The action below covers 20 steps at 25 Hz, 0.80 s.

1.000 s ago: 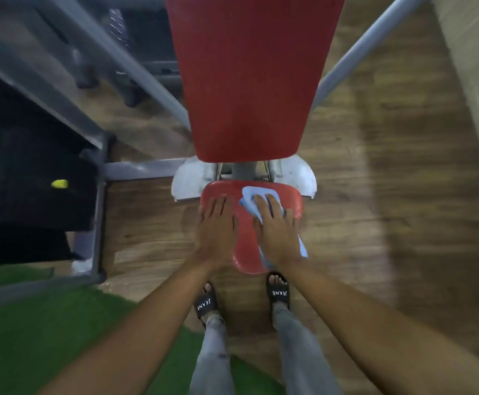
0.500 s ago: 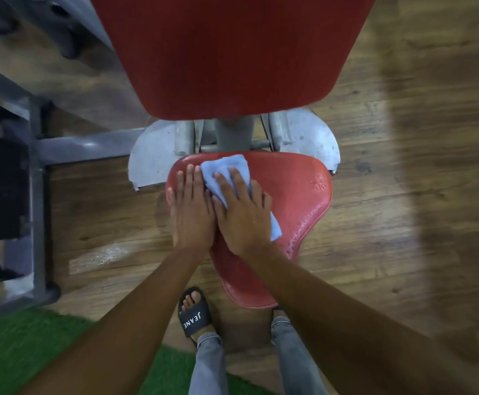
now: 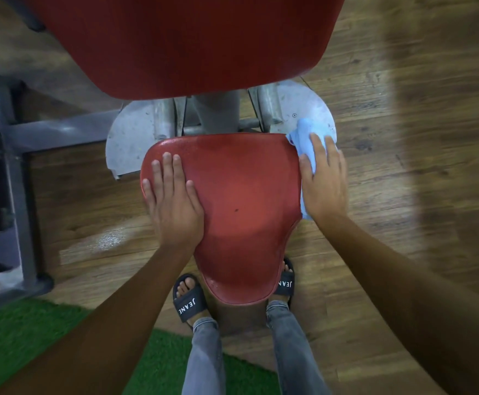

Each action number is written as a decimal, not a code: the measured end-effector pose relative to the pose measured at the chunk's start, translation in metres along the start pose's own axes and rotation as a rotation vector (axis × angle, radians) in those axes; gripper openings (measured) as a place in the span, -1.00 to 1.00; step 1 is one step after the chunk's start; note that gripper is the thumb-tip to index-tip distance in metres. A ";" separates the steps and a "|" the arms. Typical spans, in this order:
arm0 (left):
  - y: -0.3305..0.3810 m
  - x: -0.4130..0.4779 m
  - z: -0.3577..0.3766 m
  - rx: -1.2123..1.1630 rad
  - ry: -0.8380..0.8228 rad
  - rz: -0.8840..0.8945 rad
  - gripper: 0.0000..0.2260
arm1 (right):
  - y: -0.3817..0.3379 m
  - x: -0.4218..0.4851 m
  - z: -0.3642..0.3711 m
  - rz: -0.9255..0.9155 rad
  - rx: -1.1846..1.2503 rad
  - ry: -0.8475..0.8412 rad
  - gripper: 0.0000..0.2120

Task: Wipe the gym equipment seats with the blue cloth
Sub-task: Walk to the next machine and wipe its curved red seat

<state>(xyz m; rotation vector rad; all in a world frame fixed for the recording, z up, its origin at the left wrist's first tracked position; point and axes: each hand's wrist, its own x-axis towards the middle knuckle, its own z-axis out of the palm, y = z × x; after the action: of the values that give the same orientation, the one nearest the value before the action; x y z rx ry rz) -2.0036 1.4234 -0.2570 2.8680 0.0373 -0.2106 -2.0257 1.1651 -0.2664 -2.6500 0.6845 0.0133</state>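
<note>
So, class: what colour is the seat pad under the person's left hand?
Red, seen in the head view: the seat pad.

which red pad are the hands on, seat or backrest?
The seat pad, the lower, smaller red pad. The left hand lies flat on it; the right hand presses the blue cloth to its right edge. The backrest above is untouched.

A single head-worn wide-angle camera looks steeply down from above, close over a red seat [image 3: 227, 201] that fills the middle of the frame. The red backrest [image 3: 181, 44] crowds the top edge, nearest the lens. Both forearms enter from the bottom corners, and the wearer's sandalled feet [image 3: 190, 300] show directly below on the wood floor [image 3: 403, 138]. The frame edges bend and blur. No second view exists.
</note>
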 end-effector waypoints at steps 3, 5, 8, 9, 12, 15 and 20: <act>0.000 0.001 0.001 -0.007 0.007 0.003 -0.54 | -0.023 -0.059 0.005 0.013 0.025 0.033 -0.54; -0.002 0.000 0.001 -0.010 0.007 0.001 -0.53 | -0.044 -0.109 0.003 -0.070 0.037 -0.070 -0.54; -0.011 -0.003 0.002 -0.052 -0.002 -0.014 -0.52 | -0.066 -0.177 -0.004 -0.161 0.064 -0.182 -0.53; -0.013 -0.004 0.002 -0.062 -0.006 -0.018 -0.52 | -0.069 -0.186 -0.006 -0.175 0.047 -0.190 -0.53; -0.008 -0.006 0.004 -0.069 0.020 -0.051 -0.52 | -0.062 -0.151 -0.003 -0.158 -0.020 -0.159 -0.53; -0.003 -0.009 0.004 -0.060 0.041 -0.071 -0.53 | -0.057 -0.072 0.007 -0.130 -0.107 -0.070 -0.54; -0.008 -0.007 0.007 -0.080 0.030 -0.091 -0.54 | -0.071 -0.059 0.014 -0.064 -0.137 -0.036 -0.53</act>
<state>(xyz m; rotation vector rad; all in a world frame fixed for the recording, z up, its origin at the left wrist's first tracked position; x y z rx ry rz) -2.0121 1.4296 -0.2650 2.7926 0.1779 -0.1791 -2.0437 1.2544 -0.2465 -2.7944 0.6062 0.0926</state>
